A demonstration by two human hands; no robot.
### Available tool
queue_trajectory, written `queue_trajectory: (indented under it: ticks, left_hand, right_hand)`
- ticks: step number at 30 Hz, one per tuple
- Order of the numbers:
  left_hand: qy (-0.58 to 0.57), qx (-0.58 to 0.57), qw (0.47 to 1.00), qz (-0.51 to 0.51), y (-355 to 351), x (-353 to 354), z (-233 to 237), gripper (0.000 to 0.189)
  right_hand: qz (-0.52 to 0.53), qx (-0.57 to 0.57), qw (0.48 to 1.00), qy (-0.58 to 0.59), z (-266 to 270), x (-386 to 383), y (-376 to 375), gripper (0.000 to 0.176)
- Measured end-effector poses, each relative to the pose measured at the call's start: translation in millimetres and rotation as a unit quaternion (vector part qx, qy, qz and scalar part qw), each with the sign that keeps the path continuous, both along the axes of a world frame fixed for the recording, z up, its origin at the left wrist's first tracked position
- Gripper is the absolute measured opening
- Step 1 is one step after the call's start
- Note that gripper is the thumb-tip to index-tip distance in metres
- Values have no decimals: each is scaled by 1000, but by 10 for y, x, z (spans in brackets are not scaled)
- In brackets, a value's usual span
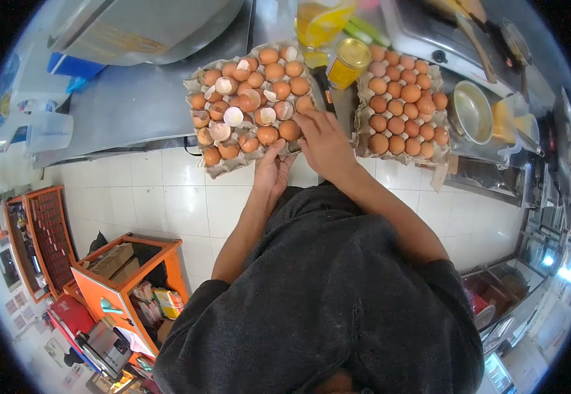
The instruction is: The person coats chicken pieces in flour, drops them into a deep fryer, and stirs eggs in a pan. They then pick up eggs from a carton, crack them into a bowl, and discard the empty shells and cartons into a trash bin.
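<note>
A grey carton tray (217, 172) holds brown eggs and several broken shells with white insides, such as one shell (233, 117). It juts over the counter's front edge. My left hand (272, 172) grips the tray's near edge at its right corner, thumb on top and fingers partly hidden below. Against the right side of the same tray, my right hand (325, 141) has its fingers curled at an egg (304, 104); whether it holds that egg is unclear. Further right sits a second carton tray (363, 105) full of brown eggs.
A yellow can (348, 64) stands between the trays. To the right are a metal pot (471, 111) and a white stove (423, 39). A large grey vessel (148, 33) is at the back left. An orange cabinet (118, 295) stands below left.
</note>
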State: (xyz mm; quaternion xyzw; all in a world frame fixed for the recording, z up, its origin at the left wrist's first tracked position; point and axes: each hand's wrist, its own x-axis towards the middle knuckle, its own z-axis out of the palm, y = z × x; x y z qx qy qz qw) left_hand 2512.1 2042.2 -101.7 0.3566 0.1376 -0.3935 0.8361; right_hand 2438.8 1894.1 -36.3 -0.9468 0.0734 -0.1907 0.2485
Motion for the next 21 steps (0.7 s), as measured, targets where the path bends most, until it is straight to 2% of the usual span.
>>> queue_trajectory:
  ticks: [2, 4, 7, 10, 13, 16, 21]
  left_hand:
    - [10, 4, 1000, 8, 8, -19, 42, 38]
    - [0, 0, 1000, 21, 12, -24, -54, 36]
    - [-5, 3, 999, 41, -12, -30, -105, 31]
    - [0, 10, 999, 45, 2, -47, -22, 25]
    - [-7, 18, 999, 45, 6, -46, -96, 24]
    - [-12, 12, 999, 43, 28, -41, -120, 26]
    - [-5, -4, 999, 40, 23, -22, -161, 27]
  right_hand:
    - [27, 17, 999, -16, 6, 69, 30, 57]
    - [82, -36, 996, -23, -111, 122, 39, 63]
    - [99, -102, 990, 20, -190, 108, -2, 70]
    - [96, -152, 984, 2, -200, 149, -4, 73]
    - [80, -105, 989, 63, -136, 191, -7, 68]
    - [79, -117, 986, 94, -38, 226, -12, 62]
    - [101, -88, 987, 84, -92, 272, -111, 59]
